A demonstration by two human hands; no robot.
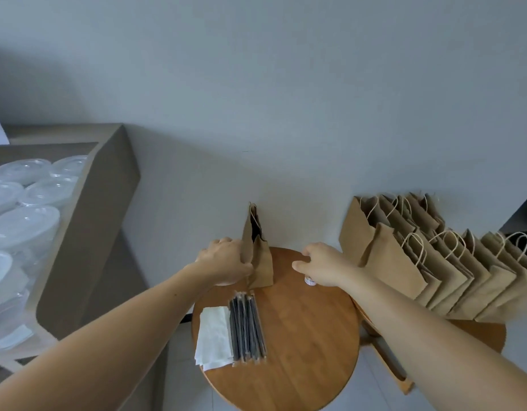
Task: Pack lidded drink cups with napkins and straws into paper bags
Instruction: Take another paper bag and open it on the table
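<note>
Grips paper bag (258, 262), upright at 12 o'clock on round table (303, 351), with left hand (226, 261); poises right hand (318, 266) at 1 o'clock, grip unreadable. Leaves straws (247, 330), lying 12-to-6, at 8 o'clock, nearer left.

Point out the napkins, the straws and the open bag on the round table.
napkins (213, 336): head view, middle of the white stack.
straws (248, 329): head view, middle of the dark bundle.
open bag (263, 268): head view, its front panel.

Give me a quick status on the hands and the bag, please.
Left hand grips bag upright on table. Right hand over small white item, grip unclear. Napkins, straws ready; nothing blocking.
</note>
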